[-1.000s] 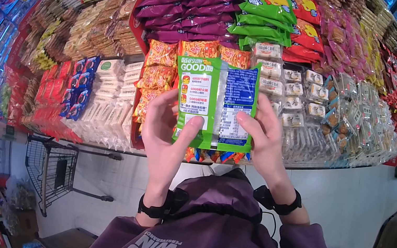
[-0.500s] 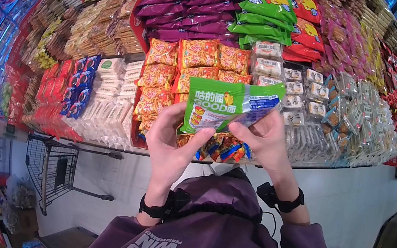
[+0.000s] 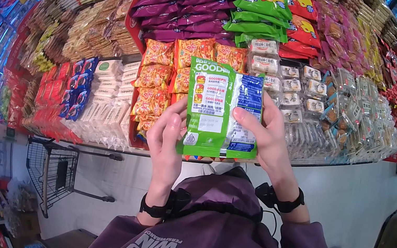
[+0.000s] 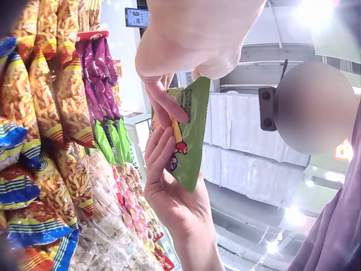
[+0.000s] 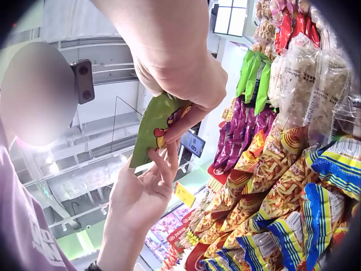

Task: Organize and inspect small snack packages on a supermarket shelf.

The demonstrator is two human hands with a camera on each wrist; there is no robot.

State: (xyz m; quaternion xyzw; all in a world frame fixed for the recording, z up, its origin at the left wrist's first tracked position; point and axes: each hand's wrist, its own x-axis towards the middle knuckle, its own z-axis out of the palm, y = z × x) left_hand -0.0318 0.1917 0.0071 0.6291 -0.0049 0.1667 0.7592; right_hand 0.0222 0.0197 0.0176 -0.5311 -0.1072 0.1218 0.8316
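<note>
A green packet of noodles [image 3: 221,115], printed "GOOD" at its top, is held up with its printed back towards the head camera. My right hand [image 3: 271,137] pinches its right side, thumb on the front and fingers behind. At the left edge is my left hand [image 3: 169,132], its thumb raised beside the packet and off its front. In the left wrist view, fingers of the left hand [image 4: 197,42] and the right hand [image 4: 179,206] lie against the packet's other face [image 4: 194,135], which carries a cartoon picture.
Orange snack bags [image 3: 155,76] are stacked behind the packet, with purple bags [image 3: 206,6] and green bags [image 3: 261,10] farther back. White-labelled packs [image 3: 290,99] stand on the right. A shopping cart [image 3: 50,167] is on the floor at left.
The packet tilted away half a second ago and is now turned back, its printed face showing fully. My left thumb has moved off its front.
</note>
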